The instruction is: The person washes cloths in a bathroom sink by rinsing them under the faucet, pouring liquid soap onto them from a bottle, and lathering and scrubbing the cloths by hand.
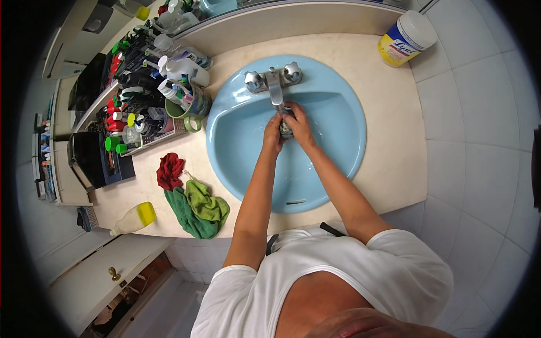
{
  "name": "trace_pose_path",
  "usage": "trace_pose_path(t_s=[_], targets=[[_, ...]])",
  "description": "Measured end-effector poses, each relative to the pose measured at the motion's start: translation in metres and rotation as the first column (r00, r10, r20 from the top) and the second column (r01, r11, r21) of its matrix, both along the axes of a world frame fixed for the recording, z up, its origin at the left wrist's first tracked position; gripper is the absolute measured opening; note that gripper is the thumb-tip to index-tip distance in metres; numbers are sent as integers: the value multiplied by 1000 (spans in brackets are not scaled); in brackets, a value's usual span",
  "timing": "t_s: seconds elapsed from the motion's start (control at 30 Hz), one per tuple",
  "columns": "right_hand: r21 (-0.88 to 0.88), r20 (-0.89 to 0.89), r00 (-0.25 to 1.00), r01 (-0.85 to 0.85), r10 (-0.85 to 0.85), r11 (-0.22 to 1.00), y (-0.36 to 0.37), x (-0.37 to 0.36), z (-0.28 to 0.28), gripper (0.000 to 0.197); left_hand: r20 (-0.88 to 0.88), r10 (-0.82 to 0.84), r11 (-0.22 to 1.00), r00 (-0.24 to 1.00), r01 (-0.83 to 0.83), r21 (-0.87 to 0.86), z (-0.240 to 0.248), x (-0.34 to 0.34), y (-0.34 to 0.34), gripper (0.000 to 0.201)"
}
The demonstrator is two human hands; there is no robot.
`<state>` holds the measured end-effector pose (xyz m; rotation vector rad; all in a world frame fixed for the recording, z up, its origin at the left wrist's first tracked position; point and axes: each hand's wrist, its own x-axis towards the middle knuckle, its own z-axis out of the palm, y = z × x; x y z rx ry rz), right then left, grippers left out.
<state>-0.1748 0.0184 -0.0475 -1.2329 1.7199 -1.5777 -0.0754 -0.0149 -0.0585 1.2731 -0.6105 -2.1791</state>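
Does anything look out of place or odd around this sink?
The three crumpled cloths, one red and two green, stand out: they lie bunched on the countertop left of the blue sink, not folded. At lower left, a white cabinet door seems ajar. I see no clear spill or damage.

A white-lidded canister (407, 39) stands at the countertop's (391, 163) back right corner, a clear bottle (133, 218) near the front left; red and green cloths (207, 203) lie bunched by the front edge, a toiletry basket (160, 139) toward the left.
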Motion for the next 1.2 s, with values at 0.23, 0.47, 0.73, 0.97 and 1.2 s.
trace_pose_path(t_s=[0.23, 0.47, 0.73, 0.97, 1.2], targets=[[345, 893, 370, -201, -255, 917, 12, -20, 3, 31, 12, 194, 861, 981, -164, -481, 19, -17, -13, 25], [234, 388, 919, -27, -68, 972, -11, 30, 19, 23, -172, 352, 929, 920, -321, 184, -22, -2, -13, 33], [384, -121, 975, 220, -187, 897, -24, -17, -18, 26, -42, 259, 950, 965, -262, -168, -18, -43, -12, 21], [171, -115, 993, 43, -23, 984, -6, 28, 10, 31, 245, 343, 925, 907, -282, -253, -73, -26, -31, 24], [312, 791, 586, -142, -175, 939, -10, -7, -37, 53, 251, 171, 930, 953, -73, -360, -5, -25, -9, 35]])
